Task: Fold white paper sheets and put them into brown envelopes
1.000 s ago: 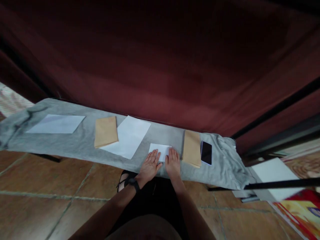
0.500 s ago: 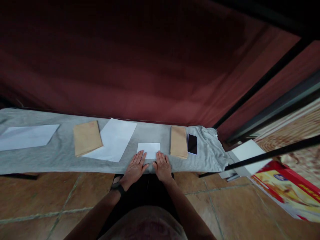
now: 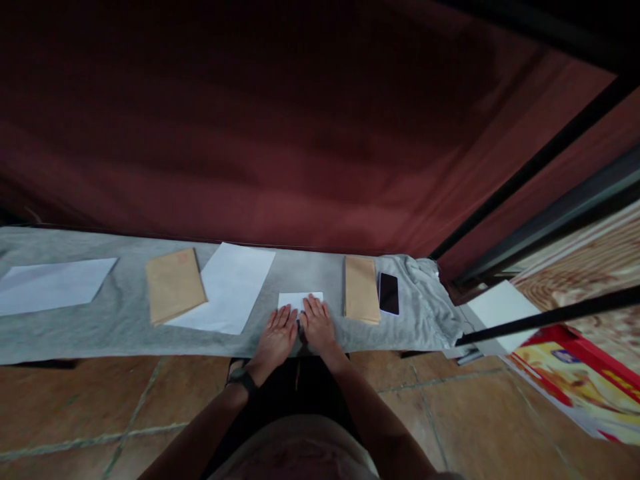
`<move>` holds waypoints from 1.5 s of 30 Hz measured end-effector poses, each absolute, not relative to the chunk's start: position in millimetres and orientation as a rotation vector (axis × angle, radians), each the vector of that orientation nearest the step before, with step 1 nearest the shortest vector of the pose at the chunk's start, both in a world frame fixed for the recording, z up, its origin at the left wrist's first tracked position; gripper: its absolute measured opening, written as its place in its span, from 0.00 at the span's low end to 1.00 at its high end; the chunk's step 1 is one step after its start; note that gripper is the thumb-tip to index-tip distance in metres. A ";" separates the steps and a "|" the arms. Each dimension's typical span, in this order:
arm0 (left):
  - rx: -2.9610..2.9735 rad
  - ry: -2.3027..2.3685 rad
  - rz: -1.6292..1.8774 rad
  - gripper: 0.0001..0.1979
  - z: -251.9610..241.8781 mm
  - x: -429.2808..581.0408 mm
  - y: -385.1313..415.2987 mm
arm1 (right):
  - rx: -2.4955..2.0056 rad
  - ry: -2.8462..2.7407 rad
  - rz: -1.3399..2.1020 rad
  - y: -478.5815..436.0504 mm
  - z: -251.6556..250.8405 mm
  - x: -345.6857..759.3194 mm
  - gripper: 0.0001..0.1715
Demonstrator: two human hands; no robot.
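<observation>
A small white sheet of paper (image 3: 290,299), perhaps folded, lies flat on the grey cloth near the table's front edge. Both my hands rest on it. My left hand (image 3: 277,335) lies flat over its lower left part, fingers stretched forward. My right hand (image 3: 319,327) is spread flat over the right half, its fingertips close to the far edge. The two hands nearly meet at the middle of the paper, and they cover its near edge.
Left of my hands a larger white sheet (image 3: 233,287) lies partly under a stack of brown envelopes (image 3: 175,285). Farther left is more white paper (image 3: 55,285). To the right are brown envelopes (image 3: 361,290) and a phone (image 3: 389,293). A red box (image 3: 575,380) stands beyond the table's right end.
My right hand has moved forward and inward over the small paper, covering more of it. My left hand stays flat, slightly closer to the right hand. The view has shifted a little.
</observation>
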State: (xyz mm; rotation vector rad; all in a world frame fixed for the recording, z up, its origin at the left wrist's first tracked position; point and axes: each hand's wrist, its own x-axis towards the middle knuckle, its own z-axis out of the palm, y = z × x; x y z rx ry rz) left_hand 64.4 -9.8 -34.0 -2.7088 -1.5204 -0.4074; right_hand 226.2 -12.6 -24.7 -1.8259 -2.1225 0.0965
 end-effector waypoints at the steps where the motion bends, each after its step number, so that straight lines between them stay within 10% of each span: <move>1: -2.723 -1.539 -0.398 0.27 -32.9 68.3 -3.5 | -1.840 -2.125 0.091 -10.8 -26.2 227.8 0.28; 45: -2.902 -1.393 -0.441 0.26 -22.7 54.5 -13.7 | -1.950 -2.107 -0.020 -13.1 -34.5 233.5 0.33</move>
